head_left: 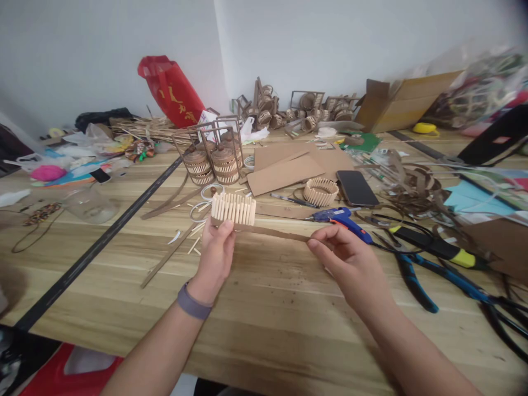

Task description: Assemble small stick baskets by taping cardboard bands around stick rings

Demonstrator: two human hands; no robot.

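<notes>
My left hand (218,245) grips a small ring of pale wooden sticks (234,209), thumb pressed on its lower edge. From under that thumb a narrow brown cardboard strip (272,232) runs to the right along the ring's lower edge. Its far end is pinched between the thumb and fingers of my right hand (340,250). The strip is stretched nearly straight between both hands, above the table. Just beyond my right hand lies a blue glue gun (340,219). A second stick ring (320,192) rests on the table behind it.
Finished small wooden buckets (226,165) stand at the back left, near flat cardboard sheets (284,170). A phone (357,187), coiled brown strips (421,184), a black-and-yellow cutter (437,245) and blue-handled pliers (416,283) lie at right. Loose sticks (193,245) lie left of my left hand.
</notes>
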